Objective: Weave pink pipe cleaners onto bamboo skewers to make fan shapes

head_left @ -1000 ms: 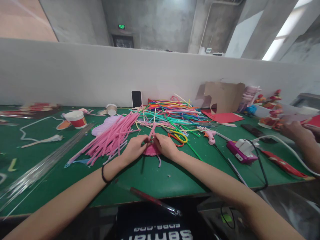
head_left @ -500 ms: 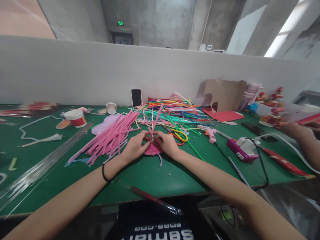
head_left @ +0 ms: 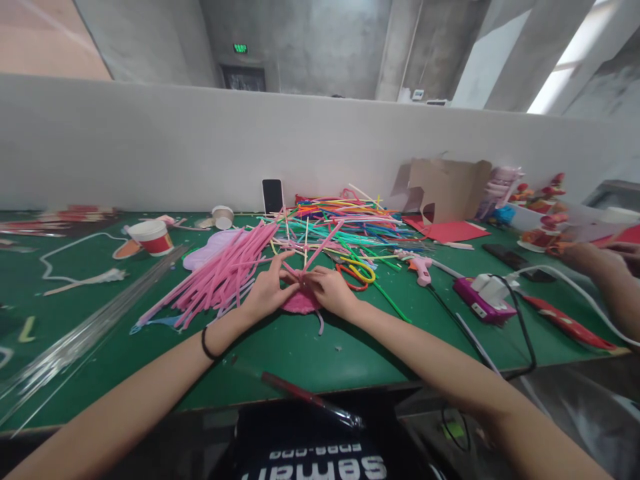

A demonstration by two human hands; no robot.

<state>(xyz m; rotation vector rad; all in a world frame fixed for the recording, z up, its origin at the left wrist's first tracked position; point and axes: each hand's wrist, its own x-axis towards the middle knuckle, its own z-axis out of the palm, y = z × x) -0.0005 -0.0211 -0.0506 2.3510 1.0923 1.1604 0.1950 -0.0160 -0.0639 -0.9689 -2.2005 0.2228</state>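
Between my hands is a pink fuzzy piece (head_left: 300,304) made of pipe cleaners, low over the green table. A long pink pipe cleaner (head_left: 325,244) sticks up from it toward the back right. My left hand (head_left: 267,288) grips the piece's left side near the thumb, its index finger raised. My right hand (head_left: 333,291) is closed on the upper right of the piece, fingertips pinched at the base of the pipe cleaner. A short lilac stem (head_left: 321,323) pokes out below. The fingers partly hide the join.
Left of my hands lies a bundle of pink pipe cleaners (head_left: 220,277); a multicoloured heap (head_left: 345,223) is behind. To the right are a pink glue gun (head_left: 421,270) and a purple power strip (head_left: 485,303). A paper cup (head_left: 151,238) stands left. Another person's hand (head_left: 595,267) is far right.
The upright pink pipe cleaner now leans further right. My left index finger has lifted away from the pinch, and the pink piece has shifted slightly left.
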